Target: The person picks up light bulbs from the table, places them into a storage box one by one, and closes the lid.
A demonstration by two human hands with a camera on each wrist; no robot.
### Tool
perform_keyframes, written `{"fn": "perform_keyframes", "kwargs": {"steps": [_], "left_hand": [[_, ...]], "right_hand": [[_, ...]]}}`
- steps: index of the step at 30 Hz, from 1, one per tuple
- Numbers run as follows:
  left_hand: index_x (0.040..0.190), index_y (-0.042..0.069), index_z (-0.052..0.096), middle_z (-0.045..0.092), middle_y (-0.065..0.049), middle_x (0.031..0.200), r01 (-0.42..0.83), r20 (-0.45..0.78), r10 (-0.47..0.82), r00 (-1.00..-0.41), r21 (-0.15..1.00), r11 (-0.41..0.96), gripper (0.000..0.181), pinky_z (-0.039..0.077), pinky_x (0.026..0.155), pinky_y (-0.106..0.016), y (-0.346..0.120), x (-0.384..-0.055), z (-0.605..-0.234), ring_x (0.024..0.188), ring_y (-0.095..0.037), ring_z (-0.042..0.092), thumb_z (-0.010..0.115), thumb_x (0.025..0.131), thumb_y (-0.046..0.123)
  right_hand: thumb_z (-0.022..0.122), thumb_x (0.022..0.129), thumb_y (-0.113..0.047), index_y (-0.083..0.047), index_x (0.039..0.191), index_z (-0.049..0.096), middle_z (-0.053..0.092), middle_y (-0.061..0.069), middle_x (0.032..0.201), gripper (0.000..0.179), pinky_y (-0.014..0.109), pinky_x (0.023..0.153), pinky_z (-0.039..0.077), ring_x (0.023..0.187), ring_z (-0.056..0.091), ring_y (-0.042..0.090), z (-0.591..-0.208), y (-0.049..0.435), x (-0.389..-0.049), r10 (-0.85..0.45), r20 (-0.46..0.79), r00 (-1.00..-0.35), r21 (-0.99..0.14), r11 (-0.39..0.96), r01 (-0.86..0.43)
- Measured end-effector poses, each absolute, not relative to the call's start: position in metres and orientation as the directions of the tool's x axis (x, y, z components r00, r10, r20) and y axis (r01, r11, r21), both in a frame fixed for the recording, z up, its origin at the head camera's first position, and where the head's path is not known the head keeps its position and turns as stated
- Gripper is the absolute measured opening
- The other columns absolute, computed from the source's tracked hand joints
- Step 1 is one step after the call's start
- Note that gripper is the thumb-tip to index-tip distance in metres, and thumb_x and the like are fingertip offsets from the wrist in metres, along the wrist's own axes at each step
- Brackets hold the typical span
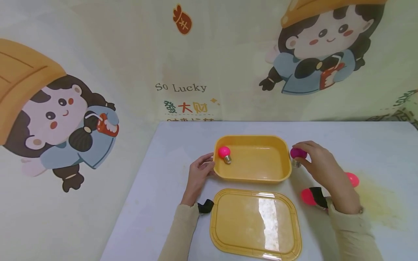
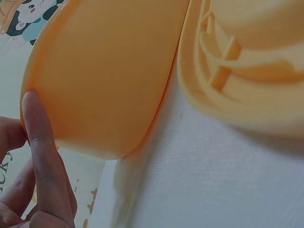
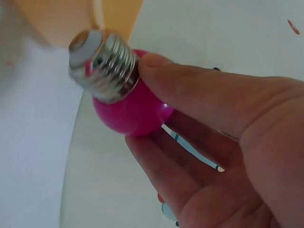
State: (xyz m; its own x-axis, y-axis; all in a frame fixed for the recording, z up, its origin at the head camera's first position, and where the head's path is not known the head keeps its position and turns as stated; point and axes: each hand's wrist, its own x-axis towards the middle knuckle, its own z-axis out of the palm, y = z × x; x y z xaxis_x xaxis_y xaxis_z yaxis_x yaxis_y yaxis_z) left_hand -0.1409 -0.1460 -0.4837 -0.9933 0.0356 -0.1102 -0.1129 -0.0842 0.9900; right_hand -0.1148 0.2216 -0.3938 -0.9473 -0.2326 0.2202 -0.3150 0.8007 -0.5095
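Note:
In the head view my left hand (image 1: 198, 174) holds the left end of a yellow plastic box (image 1: 254, 179), thumb and fingers at its rim. The left wrist view shows the thumb (image 2: 40, 137) against the box's wall (image 2: 104, 76). One pink light bulb (image 1: 224, 152) lies inside the box at the left. Just off the box's right end, my right hand (image 1: 321, 163) pinches another pink bulb (image 1: 298, 153) between thumb and fingers. Its silver screw base (image 3: 107, 66) points away from the palm in the right wrist view.
A yellow lid (image 1: 241, 224) lies flat on the white table (image 1: 150, 203) in front of the box. Right of it rests a pink bulb (image 1: 307, 197), partly behind a black wrist strap. A further pink bulb (image 1: 352, 179) shows behind the right forearm. Patterned cloth hangs behind.

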Motion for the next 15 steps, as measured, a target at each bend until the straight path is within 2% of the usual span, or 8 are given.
{"fn": "perform_keyframes", "kwargs": {"steps": [9,15], "left_hand": [[0.128,0.006,0.065,0.058,-0.02,0.118,-0.116,-0.113,0.037,-0.993,0.989,-0.089,0.034,0.059,0.065,-0.025,-0.145,-0.141,-0.481,0.082,-0.021,0.063,0.066,0.093,0.006],[0.128,0.005,0.065,0.059,-0.019,0.117,-0.12,-0.118,0.028,-0.993,0.99,-0.081,0.034,0.059,0.065,-0.025,-0.146,-0.14,-0.483,0.078,-0.016,0.063,0.066,0.094,0.006]], "right_hand": [[0.076,0.078,0.009,0.004,0.11,0.067,0.064,0.022,0.113,0.033,0.061,0.088,0.051,0.101,0.059,0.038,-0.389,0.215,-0.12,-0.261,0.253,-0.932,-0.517,0.778,-0.358],[0.074,0.082,0.007,0.004,0.112,0.066,0.063,0.023,0.117,0.032,0.061,0.09,0.051,0.105,0.059,0.04,-0.385,0.203,-0.125,-0.271,0.177,-0.946,-0.554,0.767,-0.323]]}}
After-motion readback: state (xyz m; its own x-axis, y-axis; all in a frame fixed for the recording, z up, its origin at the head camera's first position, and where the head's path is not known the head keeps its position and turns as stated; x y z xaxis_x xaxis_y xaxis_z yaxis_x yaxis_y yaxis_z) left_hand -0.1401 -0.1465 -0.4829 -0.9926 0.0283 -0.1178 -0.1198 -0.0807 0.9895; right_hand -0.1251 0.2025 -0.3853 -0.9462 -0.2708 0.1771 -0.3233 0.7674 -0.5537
